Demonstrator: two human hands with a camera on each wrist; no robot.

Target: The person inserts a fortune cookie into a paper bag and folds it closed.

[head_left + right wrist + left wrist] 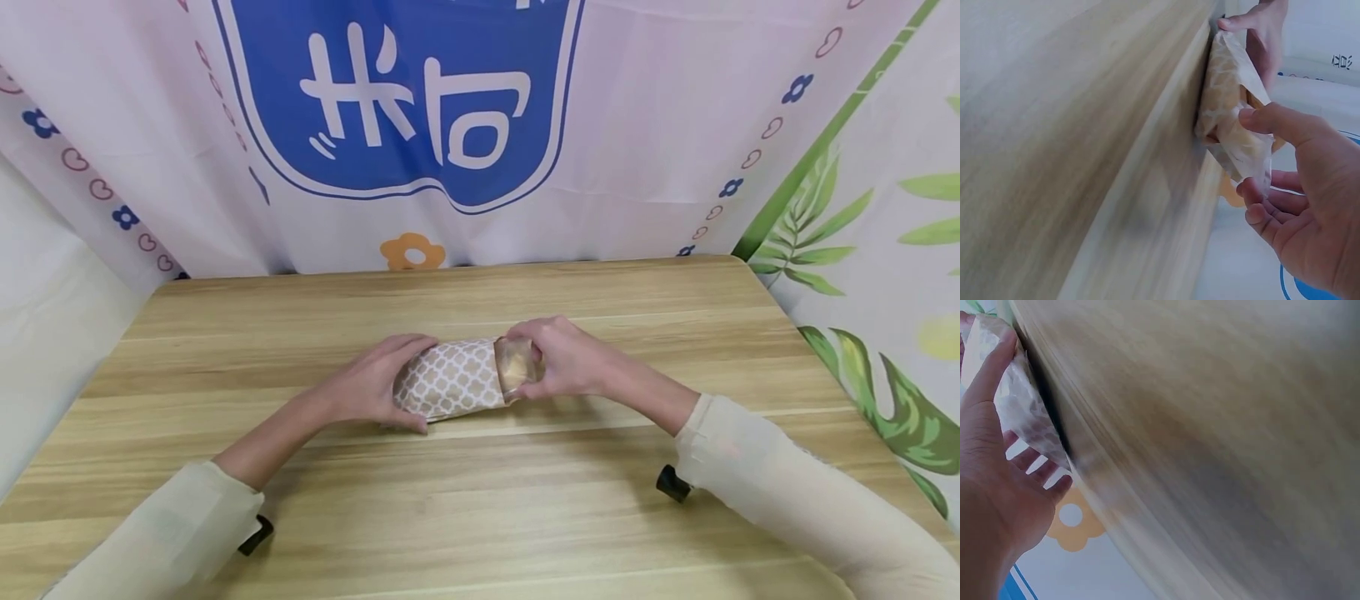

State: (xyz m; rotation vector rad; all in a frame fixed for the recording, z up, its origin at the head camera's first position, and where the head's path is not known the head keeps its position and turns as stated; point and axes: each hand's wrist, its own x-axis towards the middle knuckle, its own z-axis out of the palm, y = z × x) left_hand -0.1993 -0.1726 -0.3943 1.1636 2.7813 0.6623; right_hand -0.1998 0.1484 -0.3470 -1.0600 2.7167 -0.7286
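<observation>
A tan paper bag (450, 379) with a white lattice print lies on its side at the middle of the wooden table (465, 517). My left hand (371, 385) grips its closed left end, thumb at the near side and fingers at the far side. Out of the bag's right end pokes a pale item in a clear plastic wrapper (516, 368); what it is cannot be told. My right hand (566, 358) holds this wrapped end between thumb and fingers. In the right wrist view, the crinkled wrapper (1247, 147) sticks out past the bag's edge.
Behind the table hangs a pinkish-white cloth (645, 133) with a blue emblem. A leaf-print cloth (892, 275) hangs along the right side. Small black pieces, likely the wrist cameras' mounts, show beneath both sleeves.
</observation>
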